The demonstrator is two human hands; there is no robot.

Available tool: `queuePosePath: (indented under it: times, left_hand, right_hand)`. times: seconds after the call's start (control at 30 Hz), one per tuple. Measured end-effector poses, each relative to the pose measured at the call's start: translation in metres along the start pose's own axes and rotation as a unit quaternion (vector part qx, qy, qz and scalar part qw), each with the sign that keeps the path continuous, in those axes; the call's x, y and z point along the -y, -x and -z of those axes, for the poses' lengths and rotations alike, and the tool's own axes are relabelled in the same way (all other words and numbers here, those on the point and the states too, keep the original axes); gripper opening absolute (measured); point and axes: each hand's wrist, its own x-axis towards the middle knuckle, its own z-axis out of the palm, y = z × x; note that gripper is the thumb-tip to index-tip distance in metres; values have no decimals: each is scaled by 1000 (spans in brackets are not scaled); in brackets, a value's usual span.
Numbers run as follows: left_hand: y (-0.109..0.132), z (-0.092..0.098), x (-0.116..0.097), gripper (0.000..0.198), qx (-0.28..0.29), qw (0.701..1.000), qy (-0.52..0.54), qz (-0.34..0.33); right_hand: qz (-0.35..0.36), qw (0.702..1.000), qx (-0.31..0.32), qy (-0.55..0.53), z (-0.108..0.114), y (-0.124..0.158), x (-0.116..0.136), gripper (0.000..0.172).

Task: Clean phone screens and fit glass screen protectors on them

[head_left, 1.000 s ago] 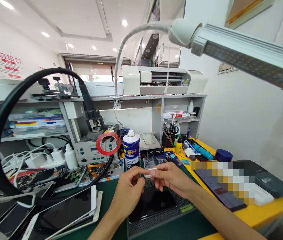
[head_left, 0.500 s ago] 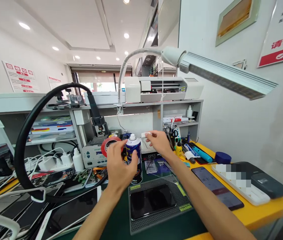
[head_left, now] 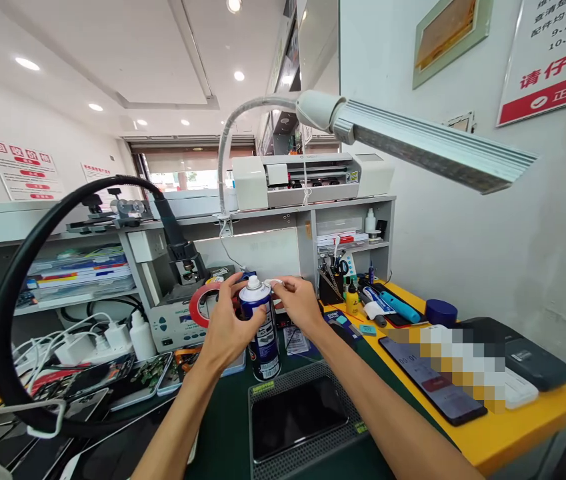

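A blue spray can [head_left: 264,333] with a white nozzle stands upright on the green mat behind a black phone [head_left: 299,417] that lies on a perforated grey pad [head_left: 313,457]. My left hand [head_left: 227,323] wraps round the can's upper part, fingers curled near the nozzle. My right hand [head_left: 299,303] is just right of the nozzle, pinching a small white piece [head_left: 273,283] held close to the can's top.
A red tape roll [head_left: 201,305] and a soldering station [head_left: 175,320] sit behind the can. Several phones and cables lie at left under a thick black hose [head_left: 17,287]. A lamp [head_left: 427,150] hangs overhead. Tools, a phone [head_left: 433,387] and cases lie on the yellow bench at right.
My left hand has closed round the spray can. My right hand has come back from the rear shelf with the white piece to the can's nozzle. The view shifted slightly.
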Motion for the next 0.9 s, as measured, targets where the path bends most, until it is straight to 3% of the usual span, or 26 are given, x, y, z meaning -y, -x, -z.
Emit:
queuePosePath:
  times: [0.1,0.27,0.37,0.47,0.67,0.9]
  left_hand:
    - [2,-2,-1,83,-25,999,-31,-7]
    - [3,-3,2,73,54,996,63,-22]
    - [4,-7,4,75,16,999,1,-41]
    - [5,-11,5,78,1,999,-8,-50]
    - [4,-5,5,74,64,994,76,-37]
    - [3,-2,6,63,77,991,88,-63]
  right_hand:
    - [21,999,-24,29,0,-2,-1,32]
    - [46,992,-89,82,5,-9,7,30]
    - [59,988,-102,101,4,-12,16,22]
    - [67,987,-98,104,-1,-13,23,18]
    - [66,990,-75,95,-8,-11,25,17]
    - [75,990,-37,109,-13,-8,30,23]
